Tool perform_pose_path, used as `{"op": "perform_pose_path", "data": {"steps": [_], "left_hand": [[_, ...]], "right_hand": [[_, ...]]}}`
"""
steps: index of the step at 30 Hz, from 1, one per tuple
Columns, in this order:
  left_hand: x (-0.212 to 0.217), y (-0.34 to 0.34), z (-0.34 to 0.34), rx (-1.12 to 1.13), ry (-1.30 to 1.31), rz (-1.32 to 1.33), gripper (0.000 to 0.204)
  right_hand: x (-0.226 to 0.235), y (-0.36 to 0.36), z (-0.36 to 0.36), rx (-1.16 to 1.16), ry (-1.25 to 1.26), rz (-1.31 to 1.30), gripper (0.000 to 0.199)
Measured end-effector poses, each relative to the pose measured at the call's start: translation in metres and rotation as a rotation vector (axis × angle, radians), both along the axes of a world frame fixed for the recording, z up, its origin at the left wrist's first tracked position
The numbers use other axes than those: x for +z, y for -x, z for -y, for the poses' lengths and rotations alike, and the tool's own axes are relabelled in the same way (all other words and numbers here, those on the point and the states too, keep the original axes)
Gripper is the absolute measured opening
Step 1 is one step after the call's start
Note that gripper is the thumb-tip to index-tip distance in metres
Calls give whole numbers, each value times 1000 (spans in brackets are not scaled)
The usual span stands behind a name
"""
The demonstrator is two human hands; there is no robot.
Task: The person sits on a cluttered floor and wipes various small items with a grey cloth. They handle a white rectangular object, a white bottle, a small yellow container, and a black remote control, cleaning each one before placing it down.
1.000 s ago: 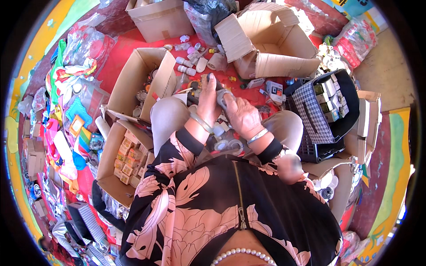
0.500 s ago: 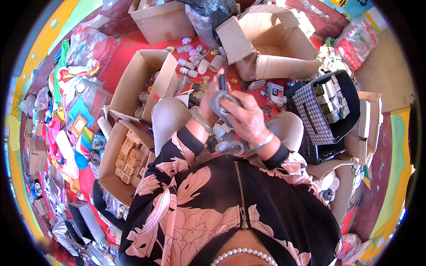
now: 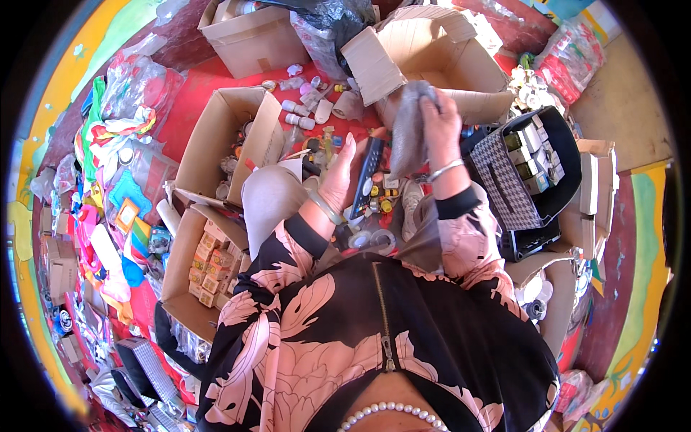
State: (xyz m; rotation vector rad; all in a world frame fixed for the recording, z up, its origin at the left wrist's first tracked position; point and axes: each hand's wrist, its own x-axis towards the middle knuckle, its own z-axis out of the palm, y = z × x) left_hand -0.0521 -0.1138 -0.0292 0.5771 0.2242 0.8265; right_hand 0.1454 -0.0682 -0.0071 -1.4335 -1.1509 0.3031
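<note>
My left hand (image 3: 338, 176) holds a long black remote control (image 3: 367, 173) upright over my lap, thumb raised beside it and fingers mostly hidden behind it. In my right hand (image 3: 440, 128) is a bunched grey cloth (image 3: 410, 133), which hangs to the right of the remote control and apart from it. Below the two hands, small yellow, white and dark parts lie between my knees, along with a clear round ring (image 3: 381, 241) like a tape roll.
An open carton (image 3: 453, 68) stands ahead at right, another carton (image 3: 259, 147) at left. Small boxes fill a nearer carton (image 3: 180, 277). A houndstooth-patterned bin (image 3: 497, 176) with small boxes stands at right. White plastic pieces (image 3: 299, 121) lie on the red floor covering (image 3: 216, 72). Bright goods heap at far left.
My right hand has lifted the cloth off the remote control and moved up and to the right. More of the remote control now shows in my left hand.
</note>
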Motion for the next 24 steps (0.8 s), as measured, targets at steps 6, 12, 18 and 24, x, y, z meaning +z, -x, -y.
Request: {"op": "perform_pose_path", "data": {"steps": [6, 12, 18, 24], "left_hand": [[2, -2, -6, 237, 142, -37, 51], [-24, -3, -17, 354, 206, 10, 43], [-28, 9, -25, 383, 105, 141, 44], [-24, 12, -25, 404, 171, 236, 42]], "right_hand": [[30, 14, 23, 291, -92, -226, 33], [-7, 84, 39, 548, -192, 244, 38], [-4, 79, 71, 907, 90, 61, 38], [0, 73, 101, 1044, 71, 252, 43]]}}
